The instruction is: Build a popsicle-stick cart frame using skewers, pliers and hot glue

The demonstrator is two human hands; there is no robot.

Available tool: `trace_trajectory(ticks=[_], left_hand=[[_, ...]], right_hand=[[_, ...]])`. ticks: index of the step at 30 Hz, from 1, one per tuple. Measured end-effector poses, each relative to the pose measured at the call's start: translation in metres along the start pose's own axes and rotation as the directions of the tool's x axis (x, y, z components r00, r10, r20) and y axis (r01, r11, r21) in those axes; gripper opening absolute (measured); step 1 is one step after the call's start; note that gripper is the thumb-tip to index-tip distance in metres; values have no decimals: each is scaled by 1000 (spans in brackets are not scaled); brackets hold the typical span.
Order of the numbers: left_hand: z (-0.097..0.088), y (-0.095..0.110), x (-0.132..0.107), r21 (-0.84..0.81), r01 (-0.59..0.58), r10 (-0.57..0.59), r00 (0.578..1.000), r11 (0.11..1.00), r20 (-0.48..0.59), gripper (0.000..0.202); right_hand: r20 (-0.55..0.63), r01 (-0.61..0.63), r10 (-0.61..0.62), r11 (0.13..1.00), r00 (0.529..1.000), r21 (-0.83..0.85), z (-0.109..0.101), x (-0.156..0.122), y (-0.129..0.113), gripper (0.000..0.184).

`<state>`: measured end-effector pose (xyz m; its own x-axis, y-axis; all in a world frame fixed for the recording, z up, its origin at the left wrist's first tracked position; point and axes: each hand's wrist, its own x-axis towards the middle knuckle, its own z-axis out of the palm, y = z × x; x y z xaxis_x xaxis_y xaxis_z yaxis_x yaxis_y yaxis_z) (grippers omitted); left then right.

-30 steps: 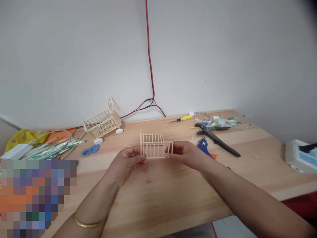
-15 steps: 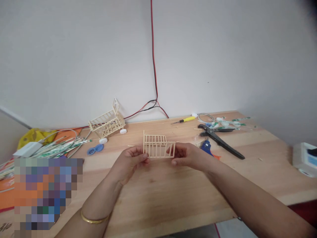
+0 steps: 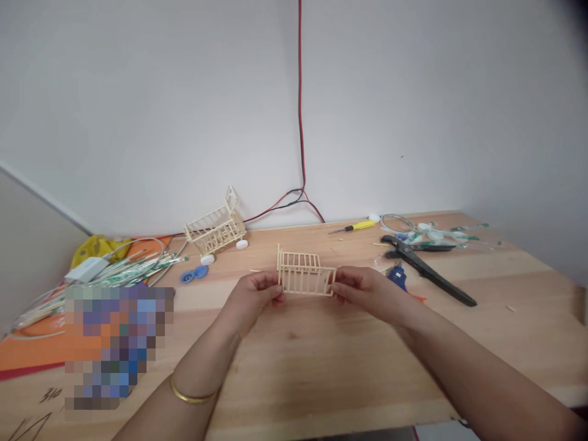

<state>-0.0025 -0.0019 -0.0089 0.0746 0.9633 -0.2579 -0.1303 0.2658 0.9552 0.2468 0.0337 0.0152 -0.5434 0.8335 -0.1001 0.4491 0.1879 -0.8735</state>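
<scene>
A small frame of thin wooden sticks (image 3: pixel 307 281), with two slatted sides and a taller post at its left end, is held up just above the wooden table (image 3: pixel 294 367). My left hand (image 3: pixel 257 295) pinches its left end between thumb and fingers. At the other end, my right hand (image 3: pixel 358 291) closes on the lower right corner, thumb in front. Behind and to the left stands a finished-looking stick cart (image 3: pixel 215 229) with white bottle-cap wheels (image 3: pixel 207 260). A loose stick (image 3: pixel 258 271) lies just behind my left hand.
Blue caps (image 3: pixel 193 274) and bagged sticks (image 3: pixel 142 269) lie left, near a white charger (image 3: pixel 87 269). To the right are a yellow screwdriver (image 3: pixel 362 226), a blue glue gun (image 3: pixel 397 277), a black-handled cutting tool (image 3: pixel 432 275) and plastic wrappers (image 3: pixel 436 234). A red-black cable (image 3: pixel 300 92) runs down the wall.
The view has swung left, so everything appears further right. My right hand's fingers have closed in on the stick frame's right end; before, they were more spread around it.
</scene>
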Motion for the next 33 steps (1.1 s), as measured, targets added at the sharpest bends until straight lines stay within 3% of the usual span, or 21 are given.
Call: trace_trajectory(ticks=[5,33], left_hand=[[0,2,0,-14,-29,29,1000,999,11,21],[3,4,-3,-41,-46,47,999,998,19,28]], right_hand=[[35,-24,21,996,999,83,1,1,3,26],[15,-18,18,999,1000,47,3,1,5,27]])
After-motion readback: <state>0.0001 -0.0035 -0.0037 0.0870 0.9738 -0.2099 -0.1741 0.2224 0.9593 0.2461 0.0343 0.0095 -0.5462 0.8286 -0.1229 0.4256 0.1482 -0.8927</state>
